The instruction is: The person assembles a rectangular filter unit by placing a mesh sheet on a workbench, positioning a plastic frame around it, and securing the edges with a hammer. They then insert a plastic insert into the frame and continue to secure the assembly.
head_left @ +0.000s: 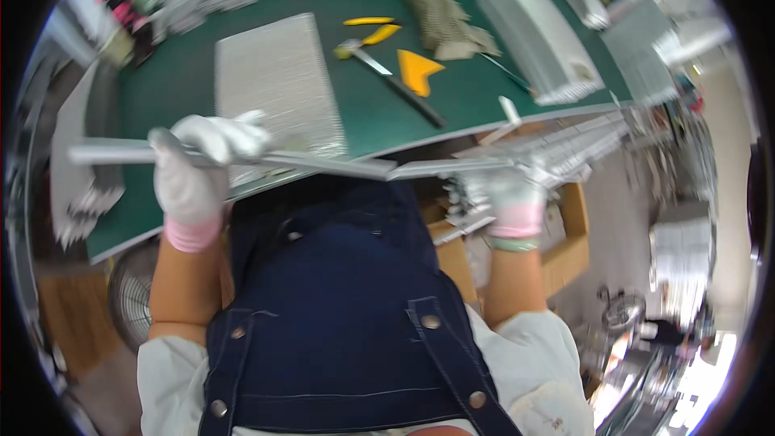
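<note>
While your gloved left hand point(194, 169) grips the long grey strip point(323, 163) held level across the green bench point(178, 81) edge, your right hand point(513, 198) clasps its other end.

I count two gloved hands, left hand point(194, 173) and right hand point(513, 198), both closed on one long metal strip point(339, 164). On the green table point(178, 81): one hammer point(387, 73), one orange scraper point(417, 70), two yellow handles point(374, 28), one flat finned panel point(278, 81). One fan point(129, 291) below.
</note>
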Motion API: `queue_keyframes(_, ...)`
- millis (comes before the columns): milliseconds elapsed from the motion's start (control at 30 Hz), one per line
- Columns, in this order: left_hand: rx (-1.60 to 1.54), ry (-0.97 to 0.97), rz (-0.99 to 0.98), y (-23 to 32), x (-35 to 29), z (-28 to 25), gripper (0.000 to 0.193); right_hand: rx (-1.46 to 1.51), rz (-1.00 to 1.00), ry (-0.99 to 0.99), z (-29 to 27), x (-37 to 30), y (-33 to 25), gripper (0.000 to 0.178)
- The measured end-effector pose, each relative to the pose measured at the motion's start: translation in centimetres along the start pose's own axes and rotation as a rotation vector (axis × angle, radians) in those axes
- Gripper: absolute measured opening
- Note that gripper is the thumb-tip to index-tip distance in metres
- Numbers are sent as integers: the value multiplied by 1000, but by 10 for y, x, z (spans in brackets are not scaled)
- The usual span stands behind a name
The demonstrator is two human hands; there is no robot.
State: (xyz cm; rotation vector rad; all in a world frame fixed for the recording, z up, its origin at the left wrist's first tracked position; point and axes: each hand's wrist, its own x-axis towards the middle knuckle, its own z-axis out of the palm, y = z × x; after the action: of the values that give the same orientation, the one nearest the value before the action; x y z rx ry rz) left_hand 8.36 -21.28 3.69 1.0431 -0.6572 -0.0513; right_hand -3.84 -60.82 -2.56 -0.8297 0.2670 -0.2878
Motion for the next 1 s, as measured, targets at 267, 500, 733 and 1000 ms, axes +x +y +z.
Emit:
queue_keyframes(267, 618, 528, -404, 18, -66, -14, 30, -728, -420, -261, 92, -40, 42, 51)
queue_keyframes(500, 865, 231, -702, -24, -139, -15, 35, -1145, -83, -505, 119, -6, 109, 49)
queue_keyframes(733, 1313, 408, -578, -52, -72, -68, 33, -1357, -357, -440, 134, 52, 154, 38)
queue_keyframes(1000, 1179, 419, -732, -28, -163, -36, 34, -1379, -171, -426, 92, -2, 150, 52)
